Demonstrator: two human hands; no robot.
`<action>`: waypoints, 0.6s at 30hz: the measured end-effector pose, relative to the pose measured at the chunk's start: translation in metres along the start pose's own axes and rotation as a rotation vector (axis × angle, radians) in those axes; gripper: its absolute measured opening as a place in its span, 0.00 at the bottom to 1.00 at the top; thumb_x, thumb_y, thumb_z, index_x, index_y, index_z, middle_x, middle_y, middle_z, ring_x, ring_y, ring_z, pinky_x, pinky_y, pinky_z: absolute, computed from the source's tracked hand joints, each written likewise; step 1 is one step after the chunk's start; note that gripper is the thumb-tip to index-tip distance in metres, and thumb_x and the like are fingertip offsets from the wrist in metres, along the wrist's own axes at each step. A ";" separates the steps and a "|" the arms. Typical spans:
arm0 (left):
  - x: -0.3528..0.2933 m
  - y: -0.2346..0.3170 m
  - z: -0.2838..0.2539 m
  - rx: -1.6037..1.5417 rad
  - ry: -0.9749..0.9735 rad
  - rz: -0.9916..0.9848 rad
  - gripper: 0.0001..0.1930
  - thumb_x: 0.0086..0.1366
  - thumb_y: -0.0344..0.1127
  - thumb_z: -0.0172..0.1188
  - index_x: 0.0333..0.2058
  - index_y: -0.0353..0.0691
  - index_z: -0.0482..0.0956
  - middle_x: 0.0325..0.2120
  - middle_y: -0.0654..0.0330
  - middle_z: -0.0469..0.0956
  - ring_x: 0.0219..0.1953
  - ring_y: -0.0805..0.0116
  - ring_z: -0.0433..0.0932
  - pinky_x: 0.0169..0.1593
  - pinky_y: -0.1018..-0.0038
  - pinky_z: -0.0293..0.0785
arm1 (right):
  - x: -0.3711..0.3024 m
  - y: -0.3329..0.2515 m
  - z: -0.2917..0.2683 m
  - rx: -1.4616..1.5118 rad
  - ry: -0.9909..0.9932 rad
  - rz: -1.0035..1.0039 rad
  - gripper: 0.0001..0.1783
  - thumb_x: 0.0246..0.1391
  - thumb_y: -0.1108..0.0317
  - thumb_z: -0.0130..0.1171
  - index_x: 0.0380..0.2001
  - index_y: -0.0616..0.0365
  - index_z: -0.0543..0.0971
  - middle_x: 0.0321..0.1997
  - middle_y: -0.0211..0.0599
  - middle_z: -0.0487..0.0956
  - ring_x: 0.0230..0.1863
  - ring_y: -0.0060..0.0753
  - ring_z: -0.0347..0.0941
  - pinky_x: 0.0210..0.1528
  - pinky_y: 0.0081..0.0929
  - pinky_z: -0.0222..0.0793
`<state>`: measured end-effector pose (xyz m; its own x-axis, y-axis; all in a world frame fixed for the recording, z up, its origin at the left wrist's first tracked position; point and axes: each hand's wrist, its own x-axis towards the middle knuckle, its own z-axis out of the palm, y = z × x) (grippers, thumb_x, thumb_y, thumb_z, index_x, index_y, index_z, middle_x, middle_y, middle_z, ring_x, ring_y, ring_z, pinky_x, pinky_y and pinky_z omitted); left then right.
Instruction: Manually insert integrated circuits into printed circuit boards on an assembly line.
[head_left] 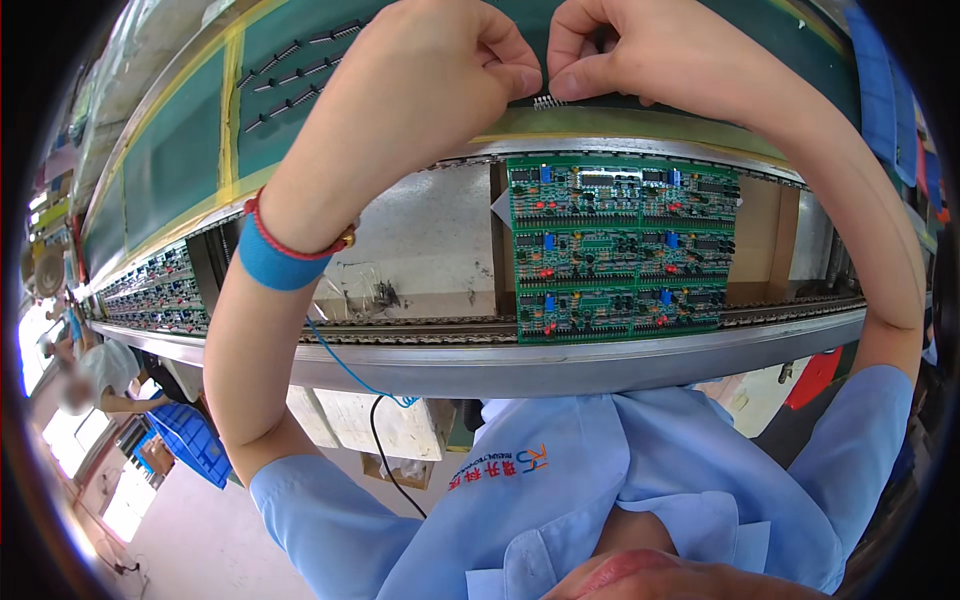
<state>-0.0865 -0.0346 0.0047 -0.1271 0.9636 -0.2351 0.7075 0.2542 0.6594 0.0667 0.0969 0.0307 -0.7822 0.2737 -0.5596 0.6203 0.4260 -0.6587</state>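
At the far side, both hands meet over the green work surface with fingertips close together. My left hand (450,65) is closed, thumb and forefinger pinched; what they hold, if anything, is hidden. Closed too is my right hand (625,55), its thumb and forefinger at a small component with a row of silver pins (548,102). That component's body is mostly covered by the fingers. Nearer me, a green circuit board panel (625,250) rests across the conveyor rails, filled with black chips, blue blocks and red parts.
Several rows of black pinned chips (290,75) lie on the green surface (175,135) at left. More boards (150,290) sit further left on the conveyor. A metal rail (480,370) runs before me. A blue cord (345,365) hangs by my left wristband (275,255). Another person (110,370) is at far left.
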 end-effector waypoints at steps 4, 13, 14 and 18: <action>-0.005 -0.005 0.002 -0.084 0.008 0.018 0.07 0.64 0.32 0.69 0.37 0.33 0.87 0.27 0.63 0.85 0.30 0.82 0.78 0.36 0.79 0.75 | -0.001 0.001 0.001 -0.022 0.037 -0.010 0.11 0.58 0.66 0.68 0.34 0.67 0.86 0.31 0.41 0.85 0.34 0.29 0.79 0.40 0.27 0.74; 0.008 0.059 -0.009 0.180 -0.101 -0.269 0.05 0.60 0.24 0.65 0.31 0.30 0.88 0.23 0.50 0.85 0.23 0.69 0.80 0.31 0.73 0.78 | -0.009 -0.014 0.002 -0.060 0.060 0.070 0.11 0.58 0.66 0.68 0.34 0.66 0.86 0.31 0.42 0.85 0.32 0.31 0.79 0.39 0.30 0.75; 0.008 0.060 -0.009 0.180 -0.106 -0.280 0.05 0.60 0.24 0.65 0.31 0.30 0.88 0.23 0.50 0.85 0.23 0.69 0.80 0.31 0.73 0.78 | -0.007 -0.011 0.005 -0.056 0.049 0.067 0.11 0.58 0.66 0.68 0.34 0.66 0.86 0.31 0.42 0.85 0.32 0.31 0.79 0.39 0.30 0.75; -0.009 0.056 -0.004 0.188 -0.058 -0.153 0.05 0.60 0.24 0.65 0.30 0.29 0.88 0.23 0.49 0.85 0.23 0.68 0.80 0.32 0.73 0.78 | -0.014 -0.009 0.005 -0.134 0.109 -0.045 0.11 0.57 0.66 0.68 0.34 0.67 0.86 0.31 0.44 0.85 0.33 0.33 0.80 0.40 0.31 0.75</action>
<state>-0.0489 -0.0283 0.0464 -0.2061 0.9075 -0.3660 0.8009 0.3713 0.4697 0.0728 0.0851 0.0422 -0.8152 0.3406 -0.4685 0.5769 0.5489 -0.6048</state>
